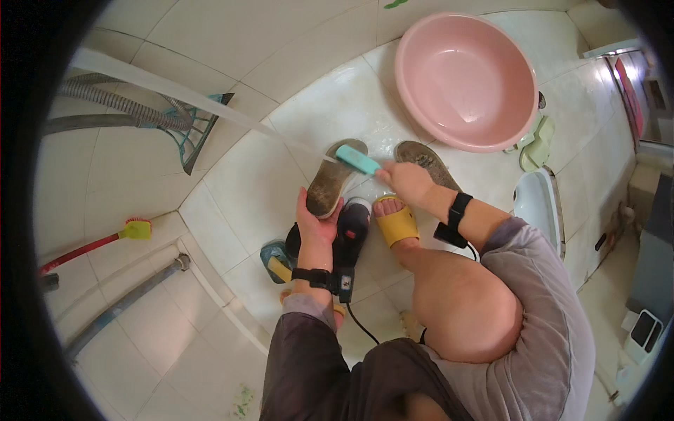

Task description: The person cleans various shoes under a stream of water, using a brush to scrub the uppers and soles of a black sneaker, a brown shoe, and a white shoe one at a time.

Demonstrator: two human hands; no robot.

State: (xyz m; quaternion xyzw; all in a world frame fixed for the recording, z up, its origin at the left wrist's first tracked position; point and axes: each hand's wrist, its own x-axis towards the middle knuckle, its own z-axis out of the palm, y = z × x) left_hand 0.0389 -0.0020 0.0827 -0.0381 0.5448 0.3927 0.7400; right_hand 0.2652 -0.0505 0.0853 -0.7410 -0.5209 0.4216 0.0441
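Observation:
My left hand [319, 219] holds a shoe [325, 188] with its dirty brown sole turned up, gripping it at the near end. In my right hand [408, 184] is a teal brush [358, 160], lying across the far part of that sole; its bristles are hidden. Just right of the brush, a second brown-soled shoe [424, 163] rests on the wet floor, sole up, partly behind my right wrist. A dark shoe [353, 226] with a pale toe and red mark is beside my left hand. A pale band like a water stream [232, 116] slants down to the held shoe.
A large pink basin [467, 84] stands at the far right, with green slippers [538, 144] and a white squat toilet [539, 207] nearer. My foot wears a yellow slipper [398, 223]. Grey hoses [126, 104] and a red-handled brush [133, 229] are at the left.

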